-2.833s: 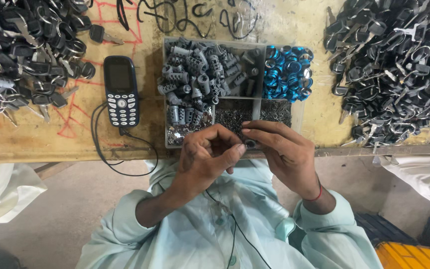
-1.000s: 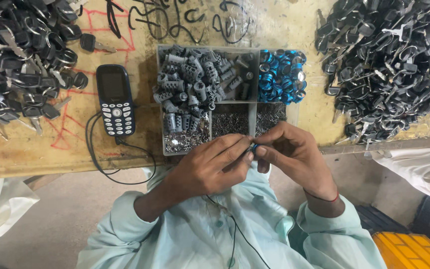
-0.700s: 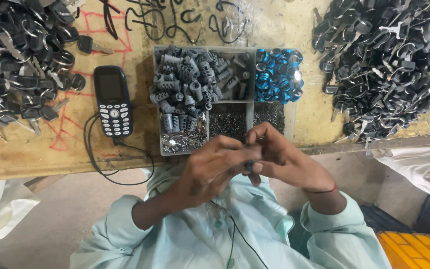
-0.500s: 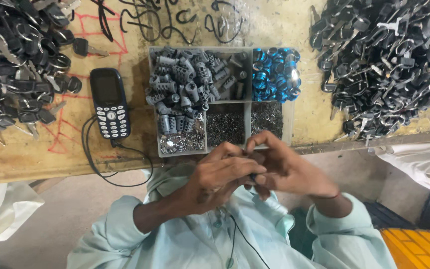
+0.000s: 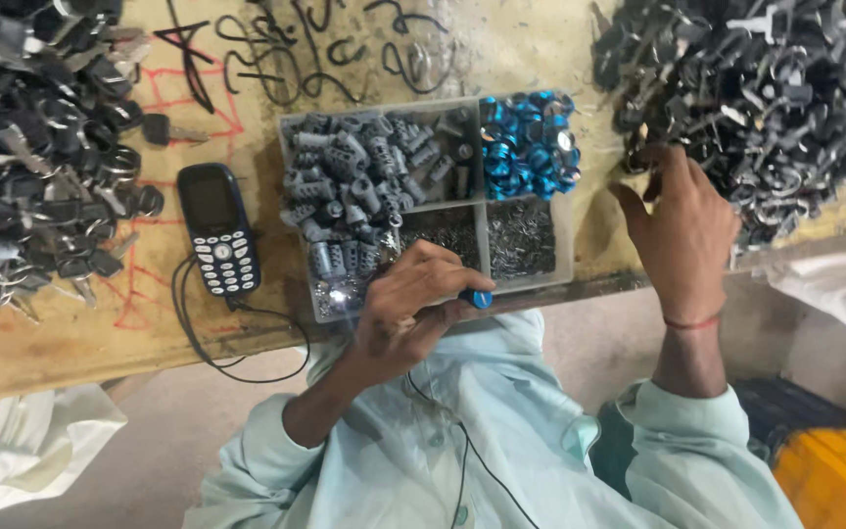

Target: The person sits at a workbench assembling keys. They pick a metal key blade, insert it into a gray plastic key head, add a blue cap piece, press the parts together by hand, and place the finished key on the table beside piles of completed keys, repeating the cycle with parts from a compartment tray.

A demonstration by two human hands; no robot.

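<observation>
Two hands apart: my left hand (image 5: pixel 413 313) curls closed by the bench edge, pinching a small dark part with a blue cap (image 5: pixel 479 298), while my right hand (image 5: pixel 682 235) reaches out, fingers loosely spread, touching the pile of dark metal pieces (image 5: pixel 766 88). The clear divided tray (image 5: pixel 565 274) sits between them, holding grey cylinders (image 5: pixel 364 186) and blue caps (image 5: pixel 526 147). A dark keypad phone (image 5: pixel 217 240) lies left of the tray.

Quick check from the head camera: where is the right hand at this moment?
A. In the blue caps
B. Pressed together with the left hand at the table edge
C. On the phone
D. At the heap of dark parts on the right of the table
D: the right hand reaches the heap of dark parts, apart from the left hand, which holds a small blue-tipped piece.
</observation>
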